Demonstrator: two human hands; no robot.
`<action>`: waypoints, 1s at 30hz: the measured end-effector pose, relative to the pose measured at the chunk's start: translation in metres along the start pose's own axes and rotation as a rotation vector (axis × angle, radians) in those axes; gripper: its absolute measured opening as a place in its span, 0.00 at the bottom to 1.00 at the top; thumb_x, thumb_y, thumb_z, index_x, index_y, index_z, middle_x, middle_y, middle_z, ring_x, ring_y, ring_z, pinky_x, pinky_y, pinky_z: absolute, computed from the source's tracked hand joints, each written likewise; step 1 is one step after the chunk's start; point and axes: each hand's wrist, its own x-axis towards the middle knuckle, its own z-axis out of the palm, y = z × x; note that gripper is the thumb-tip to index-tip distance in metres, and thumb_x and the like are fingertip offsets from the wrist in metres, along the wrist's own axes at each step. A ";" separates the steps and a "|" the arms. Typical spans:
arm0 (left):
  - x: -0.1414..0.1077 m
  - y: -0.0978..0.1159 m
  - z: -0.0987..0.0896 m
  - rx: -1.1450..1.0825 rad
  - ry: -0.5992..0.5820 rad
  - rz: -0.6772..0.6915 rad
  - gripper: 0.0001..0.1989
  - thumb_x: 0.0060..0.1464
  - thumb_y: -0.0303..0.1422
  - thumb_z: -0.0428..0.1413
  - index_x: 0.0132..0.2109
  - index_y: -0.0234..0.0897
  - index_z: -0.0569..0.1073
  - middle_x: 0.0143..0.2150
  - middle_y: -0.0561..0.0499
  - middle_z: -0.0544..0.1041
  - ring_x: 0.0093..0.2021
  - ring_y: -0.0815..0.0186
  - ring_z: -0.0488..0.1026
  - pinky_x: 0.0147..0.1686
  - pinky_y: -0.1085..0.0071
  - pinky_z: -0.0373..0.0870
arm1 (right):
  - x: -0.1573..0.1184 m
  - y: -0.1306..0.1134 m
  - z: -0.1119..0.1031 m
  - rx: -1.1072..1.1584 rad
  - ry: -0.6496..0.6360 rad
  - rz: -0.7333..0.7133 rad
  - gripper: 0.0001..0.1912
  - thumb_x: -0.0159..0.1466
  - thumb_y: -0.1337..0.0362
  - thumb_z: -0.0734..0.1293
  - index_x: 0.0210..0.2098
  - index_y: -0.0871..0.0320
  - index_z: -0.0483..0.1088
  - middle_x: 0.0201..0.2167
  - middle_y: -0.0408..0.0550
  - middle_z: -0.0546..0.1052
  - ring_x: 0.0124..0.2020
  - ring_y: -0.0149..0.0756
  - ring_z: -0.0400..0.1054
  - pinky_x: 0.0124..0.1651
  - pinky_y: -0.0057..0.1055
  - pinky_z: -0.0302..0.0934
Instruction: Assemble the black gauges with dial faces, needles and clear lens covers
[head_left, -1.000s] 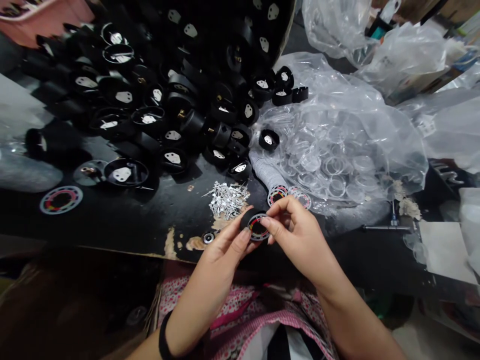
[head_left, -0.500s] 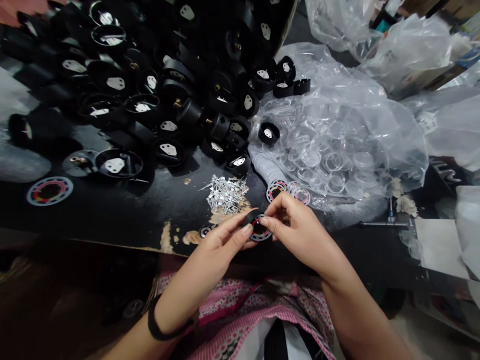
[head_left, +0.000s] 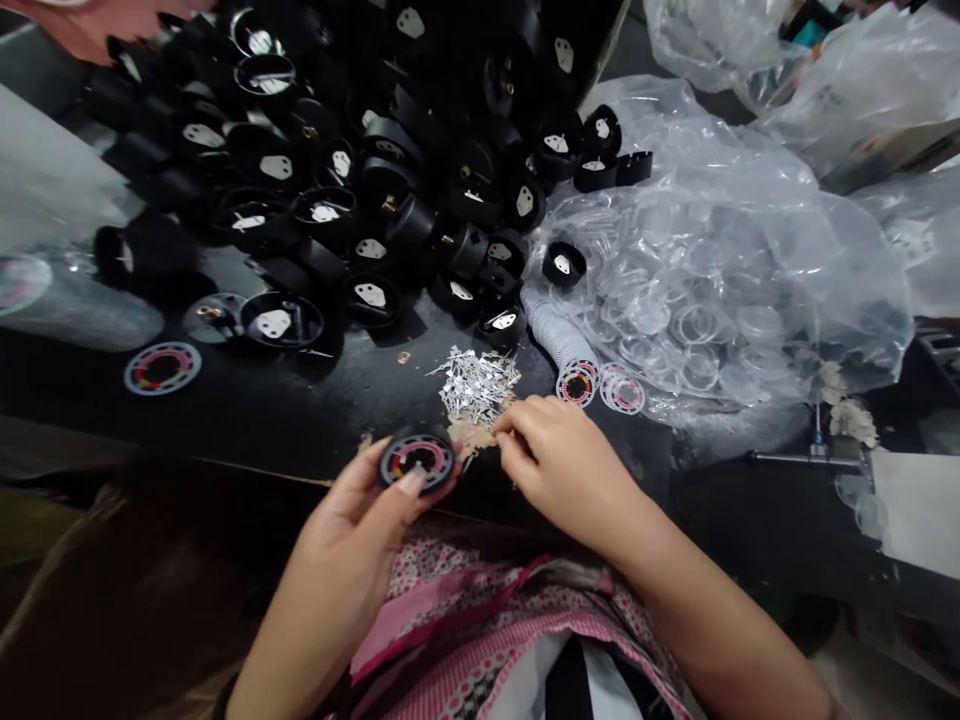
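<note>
My left hand (head_left: pixel 349 545) is wrapped round a round black pressure gauge (head_left: pixel 417 462), its printed dial facing up and my thumb on the dial's lower edge. To the right, my right hand (head_left: pixel 570 470) is closed, with thumb and fingertips pinched together by the near right side of a heap of small silver gauge needles (head_left: pixel 478 385). Whatever sits between those fingertips is too small to make out. Just beyond that hand, a fanned row of printed dial discs (head_left: pixel 576 384) lies on the black table (head_left: pixel 330 390).
Many black gauge housings (head_left: pixel 371 300) are piled across the back and left. A plastic bag of clear round lenses (head_left: pixel 697 320) lies at the right. One loose dial (head_left: pixel 163 368) rests at the left, and a T-handled tool (head_left: pixel 806 460) at the right.
My hands have come apart. The left one has moved left with the gauge, while the right has left the dial for the needle heap. The view has shifted slightly.
</note>
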 end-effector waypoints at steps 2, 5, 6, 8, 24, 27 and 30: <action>0.000 0.007 0.001 -0.144 0.087 0.043 0.07 0.55 0.34 0.65 0.42 0.42 0.79 0.43 0.52 0.84 0.51 0.58 0.80 0.53 0.66 0.77 | 0.008 -0.008 0.008 -0.124 -0.025 -0.087 0.07 0.70 0.68 0.62 0.40 0.59 0.72 0.39 0.49 0.78 0.41 0.42 0.70 0.44 0.39 0.56; 0.000 0.012 0.004 -0.212 0.118 0.037 0.04 0.57 0.30 0.63 0.41 0.39 0.78 0.43 0.51 0.84 0.52 0.59 0.79 0.54 0.67 0.77 | 0.017 -0.018 0.019 -0.278 -0.011 -0.179 0.07 0.70 0.68 0.60 0.42 0.59 0.71 0.41 0.50 0.78 0.43 0.47 0.70 0.42 0.41 0.54; 0.001 0.012 0.004 -0.216 0.110 0.026 0.04 0.57 0.30 0.62 0.41 0.39 0.78 0.44 0.50 0.83 0.52 0.60 0.79 0.53 0.68 0.77 | 0.020 -0.020 0.022 -0.319 -0.002 -0.192 0.08 0.70 0.69 0.60 0.41 0.60 0.71 0.40 0.51 0.78 0.43 0.48 0.70 0.42 0.42 0.53; 0.001 0.010 0.002 -0.214 0.090 0.020 0.05 0.59 0.30 0.61 0.43 0.38 0.78 0.47 0.48 0.83 0.54 0.60 0.78 0.54 0.68 0.77 | 0.024 -0.021 0.026 -0.368 0.013 -0.206 0.08 0.70 0.70 0.60 0.40 0.61 0.71 0.38 0.53 0.79 0.41 0.48 0.71 0.42 0.43 0.52; 0.000 0.007 0.046 -0.365 -0.282 -0.233 0.08 0.64 0.33 0.56 0.47 0.40 0.78 0.54 0.46 0.81 0.54 0.56 0.78 0.52 0.61 0.78 | -0.016 0.012 0.001 0.116 0.273 0.018 0.04 0.66 0.67 0.68 0.33 0.58 0.71 0.32 0.43 0.77 0.36 0.35 0.68 0.43 0.33 0.55; 0.001 0.006 0.054 -0.313 -0.304 -0.147 0.10 0.64 0.33 0.56 0.49 0.39 0.79 0.55 0.45 0.81 0.58 0.57 0.76 0.55 0.66 0.75 | -0.026 0.021 -0.003 0.060 0.322 0.006 0.05 0.67 0.65 0.67 0.34 0.59 0.71 0.33 0.45 0.77 0.37 0.36 0.68 0.44 0.35 0.55; 0.000 0.004 0.059 -0.257 -0.298 -0.121 0.11 0.63 0.34 0.58 0.50 0.39 0.79 0.53 0.46 0.81 0.57 0.59 0.76 0.57 0.69 0.73 | -0.035 0.024 -0.007 0.011 0.316 0.000 0.05 0.67 0.67 0.66 0.33 0.59 0.70 0.33 0.46 0.76 0.37 0.37 0.68 0.45 0.37 0.54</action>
